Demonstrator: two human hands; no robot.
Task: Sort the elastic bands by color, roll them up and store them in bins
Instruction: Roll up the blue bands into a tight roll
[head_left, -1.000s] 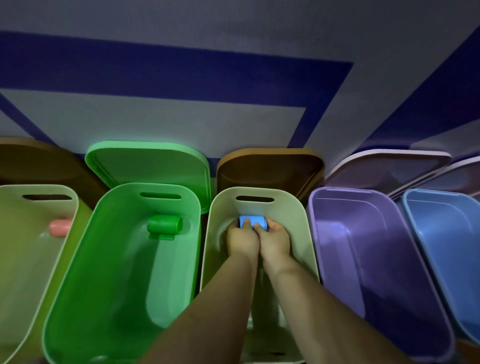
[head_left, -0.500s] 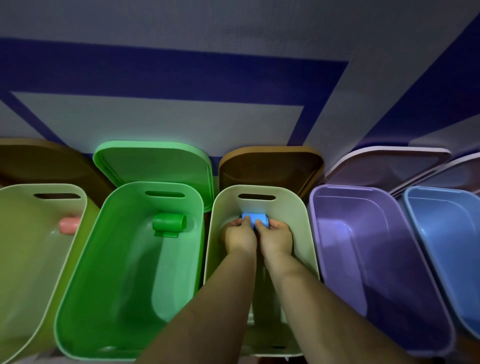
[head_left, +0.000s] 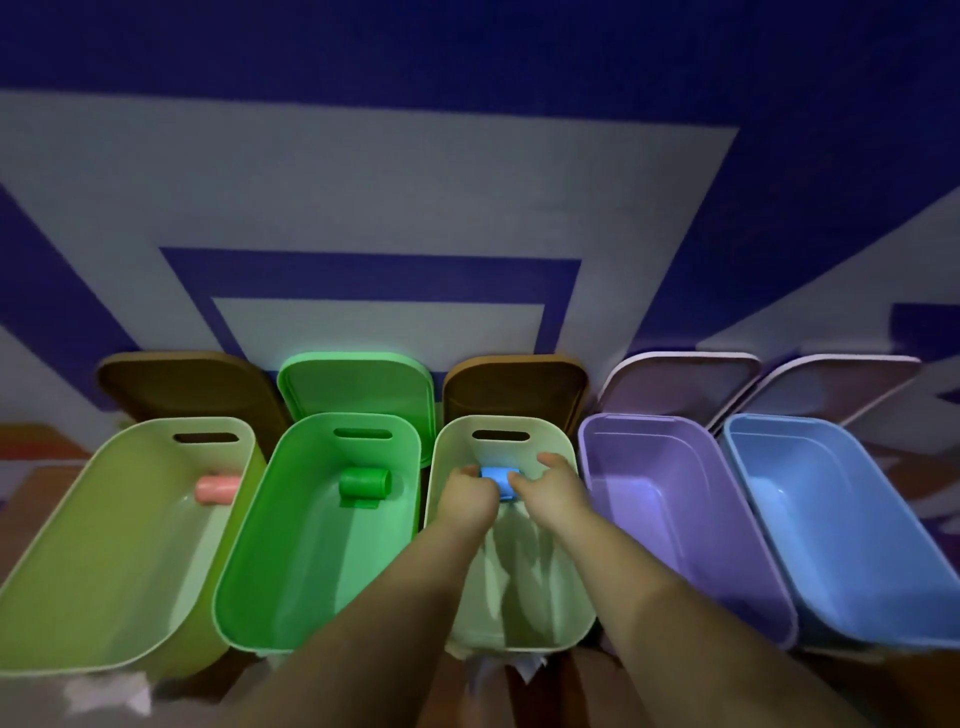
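Both of my forearms reach forward from six o'clock into the pale middle bin (head_left: 563, 613). My left hand (head_left: 467, 496) is curled into a loose fist with its knuckles toward me, touching the left end of the blue roll (head_left: 500, 475); I cannot tell whether its fingers actually pinch the band. My right hand (head_left: 550, 486) sits at three o'clock of the roll with fingers spread and relaxed, lifted slightly off it, gripping nothing.

The blue roll lies at the far end of that bin, at twelve o'clock, just under the handle slot. At nine o'clock, the green bin (head_left: 244, 587) holds a green roll (head_left: 364, 483), and the olive bin (head_left: 78, 571) beyond it holds a pink roll (head_left: 215, 488). At three o'clock stand a purple bin (head_left: 727, 545) and a blue bin (head_left: 857, 545).

I can read no writing or labels anywhere.
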